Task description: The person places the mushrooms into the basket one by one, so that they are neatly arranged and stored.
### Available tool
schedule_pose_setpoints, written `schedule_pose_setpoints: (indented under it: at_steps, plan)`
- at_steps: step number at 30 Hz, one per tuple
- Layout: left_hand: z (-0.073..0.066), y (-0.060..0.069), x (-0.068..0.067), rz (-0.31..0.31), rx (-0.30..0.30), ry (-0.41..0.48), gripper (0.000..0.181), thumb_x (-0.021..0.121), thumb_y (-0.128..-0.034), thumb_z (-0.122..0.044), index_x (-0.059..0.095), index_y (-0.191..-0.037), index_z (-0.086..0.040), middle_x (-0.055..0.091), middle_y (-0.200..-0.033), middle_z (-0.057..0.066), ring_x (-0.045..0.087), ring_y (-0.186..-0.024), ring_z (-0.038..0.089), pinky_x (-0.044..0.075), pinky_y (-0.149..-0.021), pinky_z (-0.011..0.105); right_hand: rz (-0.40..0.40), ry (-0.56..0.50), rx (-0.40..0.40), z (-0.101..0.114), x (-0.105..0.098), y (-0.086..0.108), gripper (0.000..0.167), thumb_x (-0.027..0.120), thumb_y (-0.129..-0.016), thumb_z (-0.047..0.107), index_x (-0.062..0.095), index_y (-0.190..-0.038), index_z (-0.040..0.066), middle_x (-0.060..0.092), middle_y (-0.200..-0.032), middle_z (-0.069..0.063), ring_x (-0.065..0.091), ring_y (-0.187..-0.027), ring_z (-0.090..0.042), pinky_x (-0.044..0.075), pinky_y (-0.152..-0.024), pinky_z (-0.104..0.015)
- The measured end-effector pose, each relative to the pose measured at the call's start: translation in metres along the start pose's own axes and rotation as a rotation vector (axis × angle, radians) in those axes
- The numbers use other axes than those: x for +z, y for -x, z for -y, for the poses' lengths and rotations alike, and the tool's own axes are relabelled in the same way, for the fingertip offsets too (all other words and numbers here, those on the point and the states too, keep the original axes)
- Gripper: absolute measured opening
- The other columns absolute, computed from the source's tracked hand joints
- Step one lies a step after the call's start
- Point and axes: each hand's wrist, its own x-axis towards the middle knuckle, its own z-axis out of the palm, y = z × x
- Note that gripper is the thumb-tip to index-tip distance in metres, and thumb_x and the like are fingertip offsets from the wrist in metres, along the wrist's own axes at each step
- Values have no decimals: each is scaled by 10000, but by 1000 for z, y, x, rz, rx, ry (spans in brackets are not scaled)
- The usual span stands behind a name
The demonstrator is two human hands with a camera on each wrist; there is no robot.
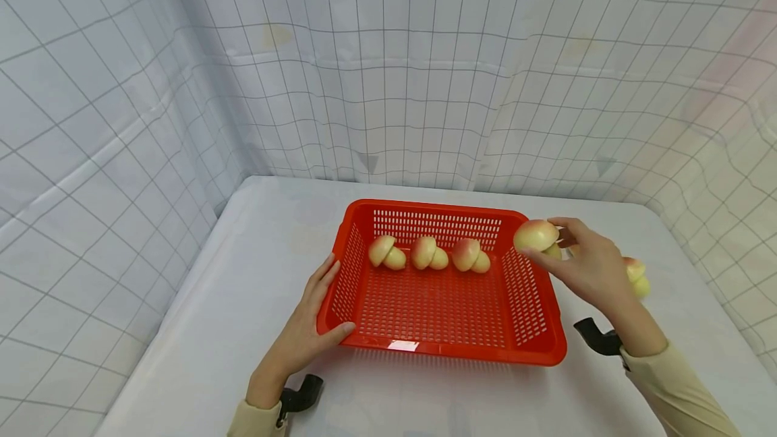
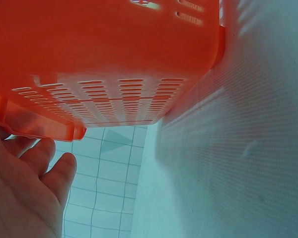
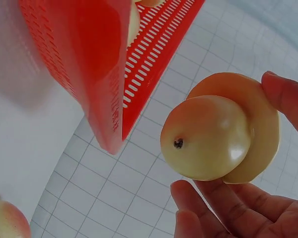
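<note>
A red basket [image 1: 437, 349] holds three mushroom-shaped pieces in a row along its far side, the leftmost piece [image 1: 382, 250] near the left wall. The right hand [image 1: 591, 261] pinches another mushroom piece [image 1: 536, 236] above the basket's right rim; in the right wrist view thumb and fingers hold this piece [image 3: 206, 139] by its wide cap, stem end toward the camera. At the basket's left rim the left hand [image 1: 303, 332] rests with fingers spread, thumb over the near corner. The left wrist view shows the left hand [image 2: 32, 183] under the basket's edge [image 2: 39, 131].
More mushroom pieces lie on the white table [image 1: 200, 329] right of the basket, one [image 1: 636, 278] partly behind the right hand. Grid-patterned curtains [image 1: 425, 86] enclose the back and sides. A black strap end [image 1: 597, 337] juts from the right wrist, another [image 1: 302, 393] from the left.
</note>
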Motion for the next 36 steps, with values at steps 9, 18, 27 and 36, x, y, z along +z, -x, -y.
schedule_pose_setpoints:
  at_steps: [9,18,27,36]
  plan:
    - [1,-1,1,3,13,-4,915,737,-786,-234,200,-1526,-189,95,-1562,-62,208,-1366,229,400,-929,547,14,11,-73,12,2,-3,670,739,-745,548,576,-1205,89,660,-946,-69,590,-889,-259,436,-629,-375]
    - [0,-1,1,7,5,5,909,736,-791,-242,201,-1526,-203,92,-1561,-74,205,-1366,223,400,-932,539,47,18,-111,22,9,-7,712,721,-717,614,589,-1197,104,671,-890,-38,608,-806,-206,426,-662,-379]
    - [0,0,0,6,1,0,910,739,-797,-235,196,-1526,-218,89,-1563,-70,180,-1378,227,367,-949,570,113,3,-131,37,15,-11,757,720,-689,643,585,-1178,81,666,-914,-47,601,-824,-216,441,-656,-357]
    - [-2,0,-1,6,-8,15,908,740,-799,-233,195,-1526,-235,88,-1561,-83,194,-1371,232,390,-939,545,150,0,-168,52,29,-15,691,771,-660,606,600,-1151,151,649,-878,12,585,-779,-185,438,-631,-334]
